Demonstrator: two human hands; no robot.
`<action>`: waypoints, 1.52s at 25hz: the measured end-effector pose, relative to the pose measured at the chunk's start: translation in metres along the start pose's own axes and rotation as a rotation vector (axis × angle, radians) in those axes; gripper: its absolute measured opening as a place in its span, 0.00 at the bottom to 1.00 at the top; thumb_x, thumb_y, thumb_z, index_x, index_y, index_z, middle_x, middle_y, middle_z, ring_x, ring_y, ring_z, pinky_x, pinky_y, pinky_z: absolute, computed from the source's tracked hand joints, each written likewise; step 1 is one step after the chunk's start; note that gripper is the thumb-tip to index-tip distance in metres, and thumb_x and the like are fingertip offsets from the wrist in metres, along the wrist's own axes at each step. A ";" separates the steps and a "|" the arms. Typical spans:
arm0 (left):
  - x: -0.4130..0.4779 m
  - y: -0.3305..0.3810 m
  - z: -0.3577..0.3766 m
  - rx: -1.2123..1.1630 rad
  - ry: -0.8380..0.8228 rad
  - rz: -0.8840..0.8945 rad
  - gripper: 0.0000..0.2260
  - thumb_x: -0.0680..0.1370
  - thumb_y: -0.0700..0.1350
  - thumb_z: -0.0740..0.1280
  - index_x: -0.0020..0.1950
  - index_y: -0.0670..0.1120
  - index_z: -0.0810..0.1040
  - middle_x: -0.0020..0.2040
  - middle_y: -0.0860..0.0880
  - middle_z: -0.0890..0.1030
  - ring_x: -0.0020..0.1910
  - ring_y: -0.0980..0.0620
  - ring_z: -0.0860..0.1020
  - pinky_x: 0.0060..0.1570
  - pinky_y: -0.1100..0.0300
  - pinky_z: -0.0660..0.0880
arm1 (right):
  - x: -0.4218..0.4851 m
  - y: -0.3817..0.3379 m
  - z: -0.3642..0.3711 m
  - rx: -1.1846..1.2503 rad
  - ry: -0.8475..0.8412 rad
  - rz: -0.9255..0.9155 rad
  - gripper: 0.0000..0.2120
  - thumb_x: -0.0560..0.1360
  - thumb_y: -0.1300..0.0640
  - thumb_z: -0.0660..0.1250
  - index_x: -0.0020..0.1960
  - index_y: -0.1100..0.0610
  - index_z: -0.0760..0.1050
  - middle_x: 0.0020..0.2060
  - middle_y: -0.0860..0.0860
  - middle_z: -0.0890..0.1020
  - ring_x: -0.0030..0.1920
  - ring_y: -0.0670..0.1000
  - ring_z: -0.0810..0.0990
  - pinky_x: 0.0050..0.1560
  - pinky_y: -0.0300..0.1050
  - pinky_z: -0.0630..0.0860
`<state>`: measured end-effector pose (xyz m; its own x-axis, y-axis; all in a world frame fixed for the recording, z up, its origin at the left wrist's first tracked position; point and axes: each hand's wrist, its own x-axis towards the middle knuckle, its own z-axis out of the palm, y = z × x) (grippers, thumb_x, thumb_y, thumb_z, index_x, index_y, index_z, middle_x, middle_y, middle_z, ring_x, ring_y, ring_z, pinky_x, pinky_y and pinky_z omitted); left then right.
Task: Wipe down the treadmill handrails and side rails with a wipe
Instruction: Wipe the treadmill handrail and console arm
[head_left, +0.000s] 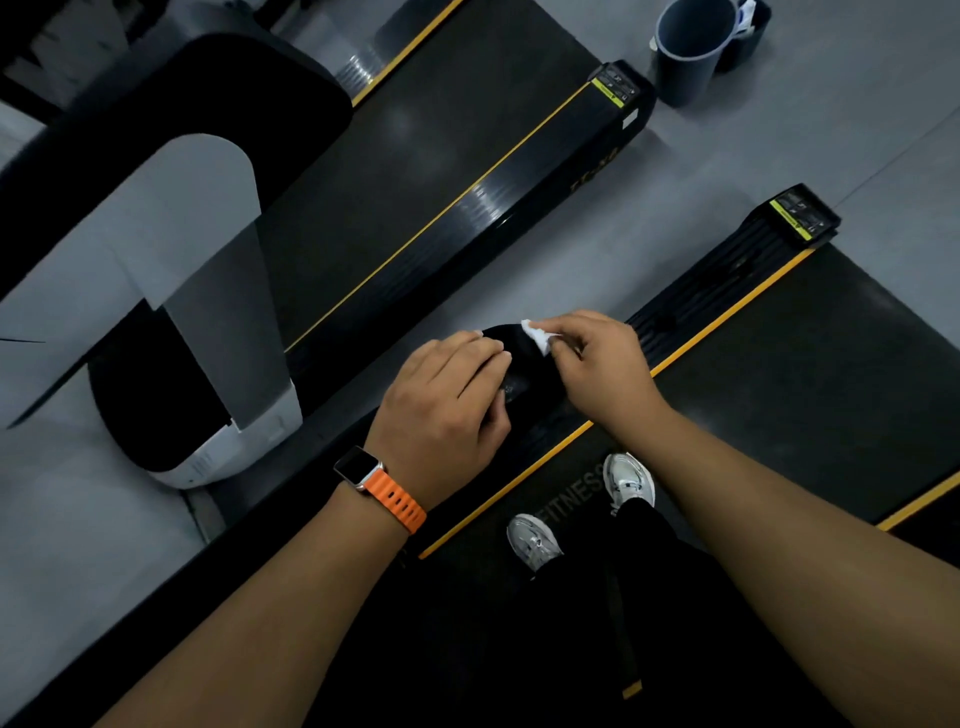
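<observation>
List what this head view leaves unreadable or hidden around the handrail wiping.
- Black rounded handrail end: head view, mostly covered by the left hand and right hand; whether the left hand grips it is unclear.
- White crumpled wipe: mostly hidden in the right hand's pinch.
- Yellow warning label: print too small.
- Dark container: blocked by the grey plastic bin, cut by the top edge.
</observation>
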<state>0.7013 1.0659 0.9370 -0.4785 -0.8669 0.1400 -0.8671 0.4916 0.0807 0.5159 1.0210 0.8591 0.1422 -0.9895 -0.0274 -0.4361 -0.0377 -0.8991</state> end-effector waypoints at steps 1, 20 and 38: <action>-0.001 0.001 0.000 0.008 -0.002 0.002 0.14 0.80 0.41 0.65 0.63 0.38 0.82 0.62 0.41 0.82 0.64 0.42 0.79 0.63 0.43 0.75 | -0.002 0.000 -0.001 0.013 -0.008 -0.021 0.14 0.76 0.65 0.66 0.57 0.56 0.85 0.46 0.51 0.83 0.44 0.47 0.80 0.48 0.35 0.74; 0.001 0.000 0.001 0.030 -0.023 0.020 0.15 0.81 0.41 0.61 0.64 0.39 0.82 0.63 0.42 0.81 0.66 0.40 0.78 0.63 0.42 0.74 | -0.051 -0.004 0.000 0.059 0.116 -0.040 0.10 0.76 0.68 0.68 0.54 0.62 0.83 0.46 0.51 0.78 0.43 0.43 0.74 0.46 0.28 0.67; 0.000 0.000 0.000 0.006 -0.051 0.020 0.16 0.85 0.46 0.62 0.66 0.39 0.80 0.65 0.41 0.81 0.68 0.41 0.77 0.67 0.44 0.73 | -0.045 -0.015 -0.002 0.106 0.079 0.018 0.06 0.79 0.60 0.69 0.52 0.60 0.84 0.45 0.48 0.76 0.42 0.45 0.75 0.44 0.33 0.69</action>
<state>0.7016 1.0659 0.9366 -0.5017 -0.8603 0.0905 -0.8583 0.5081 0.0720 0.5147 1.0657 0.8749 0.0629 -0.9979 -0.0135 -0.3407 -0.0087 -0.9401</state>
